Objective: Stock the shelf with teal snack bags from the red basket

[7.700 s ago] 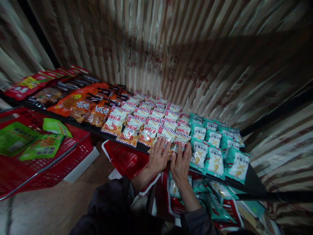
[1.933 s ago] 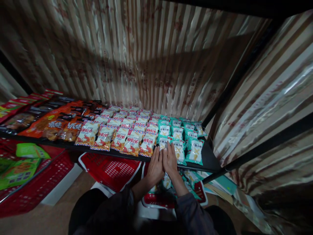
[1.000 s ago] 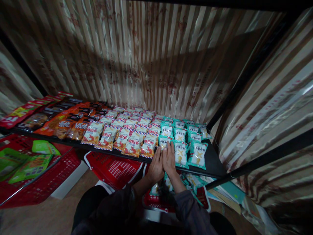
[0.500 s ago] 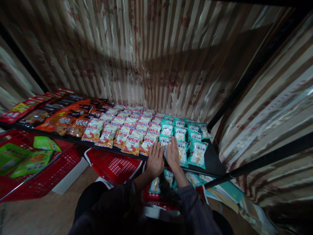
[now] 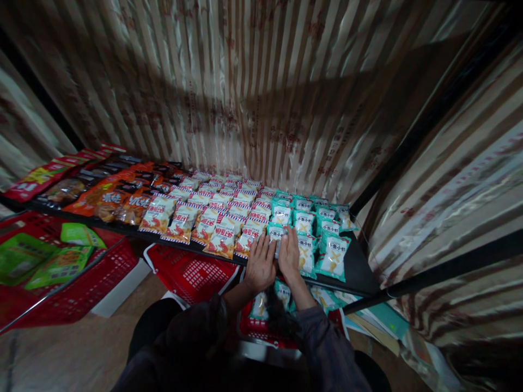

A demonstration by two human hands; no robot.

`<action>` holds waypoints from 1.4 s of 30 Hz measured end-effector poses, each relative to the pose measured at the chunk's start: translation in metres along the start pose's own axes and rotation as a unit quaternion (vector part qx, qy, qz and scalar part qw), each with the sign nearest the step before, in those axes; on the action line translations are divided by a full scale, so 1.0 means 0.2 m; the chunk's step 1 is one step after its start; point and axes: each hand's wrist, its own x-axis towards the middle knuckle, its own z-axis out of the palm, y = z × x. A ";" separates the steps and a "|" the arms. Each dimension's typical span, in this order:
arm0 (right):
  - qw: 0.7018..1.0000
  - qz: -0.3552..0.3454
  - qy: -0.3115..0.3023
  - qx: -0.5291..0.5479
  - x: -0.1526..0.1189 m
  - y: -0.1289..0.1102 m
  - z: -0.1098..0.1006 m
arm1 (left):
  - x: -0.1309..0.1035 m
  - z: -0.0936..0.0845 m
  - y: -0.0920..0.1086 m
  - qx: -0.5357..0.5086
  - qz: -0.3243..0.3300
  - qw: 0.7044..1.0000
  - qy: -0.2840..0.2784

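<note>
Both hands rest at the front edge of a black shelf (image 5: 357, 267), on either side of a teal-and-white snack bag (image 5: 277, 233). My left hand (image 5: 260, 265) touches its left side with fingers stretched forward, next to the red-and-white shrimp snack bags (image 5: 222, 238). My right hand (image 5: 289, 256) lies along its right side, fingers pointing forward, beside more teal bags (image 5: 333, 256). The bag sits between the two hands, its lower part partly covered by them. Rows of the same bags stand behind it.
Orange snack bags (image 5: 110, 201) and red packets (image 5: 41, 177) fill the shelf's left. Below are a red basket (image 5: 122, 267) with green packets (image 5: 61, 267), another red basket (image 5: 192, 272), and one holding teal bags (image 5: 261, 332). Black posts (image 5: 433, 267) stand right, before a striped curtain (image 5: 253, 81).
The view has shifted slightly, so the shelf appears a little further right. Both hands remain around the same teal bag, with almost no movement.
</note>
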 end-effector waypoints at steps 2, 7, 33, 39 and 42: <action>1.000 -0.006 -0.003 -0.006 -0.01 -0.01 -0.01 | -0.01 0.01 0.00 -0.001 -0.005 1.000 -0.002; 1.000 -0.025 -0.005 -0.017 -0.03 -0.04 -0.09 | -0.01 0.01 0.01 0.012 -0.020 0.999 -0.024; 0.985 -0.006 0.027 -0.171 -0.16 0.20 -0.21 | 0.01 0.04 0.08 0.045 0.001 0.999 0.023; 0.985 -0.022 0.067 -0.158 -0.13 0.21 -0.19 | 0.01 0.07 0.09 0.043 0.006 0.999 0.031; 0.985 -0.027 0.087 -0.147 -0.12 0.21 -0.19 | 0.00 0.07 0.09 0.035 0.003 0.999 0.032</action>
